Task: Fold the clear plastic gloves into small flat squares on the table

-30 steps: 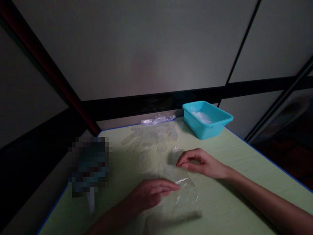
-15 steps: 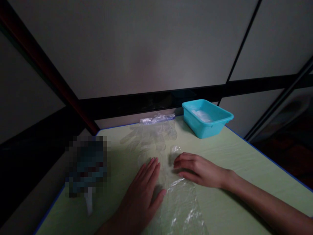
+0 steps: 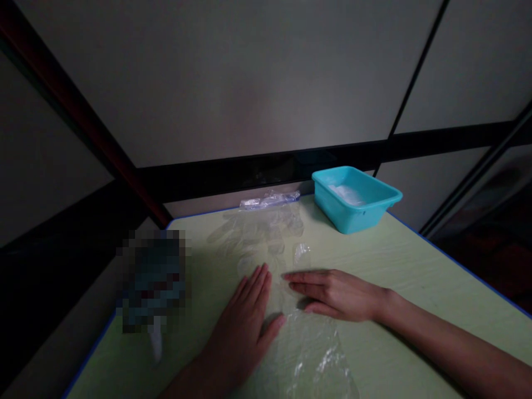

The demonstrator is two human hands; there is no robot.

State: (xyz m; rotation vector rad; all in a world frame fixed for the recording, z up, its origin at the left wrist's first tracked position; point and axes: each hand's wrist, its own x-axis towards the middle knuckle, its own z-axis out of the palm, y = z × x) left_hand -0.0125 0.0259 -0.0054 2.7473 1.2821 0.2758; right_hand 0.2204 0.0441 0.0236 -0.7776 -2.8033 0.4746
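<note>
A clear disposable plastic glove (image 3: pixel 303 354) lies spread on the pale green table, its cuff towards me and its finger ends pointing away. My left hand (image 3: pixel 245 318) rests flat on the glove's left part, fingers stretched forward and thumb apart. From the right, my right hand (image 3: pixel 328 293) lies across the glove with its fingers extended leftwards, touching the film. Past its fingers, the glove's thumb (image 3: pixel 301 254) stands out with a shine. Neither hand grips anything.
More clear plastic gloves (image 3: pixel 266 221) lie at the table's back edge. A turquoise basin (image 3: pixel 357 213) with something whitish inside stands at the back right. A blurred-out object (image 3: pixel 155 282) with a white strip sits at the left edge. Cabinet panels (image 3: pixel 257 83) rise behind the table (image 3: pixel 415 288).
My right hand has straightened its fingers and moved slightly left, down onto the glove. My left hand stays nearly in place. The view has shifted slightly.
</note>
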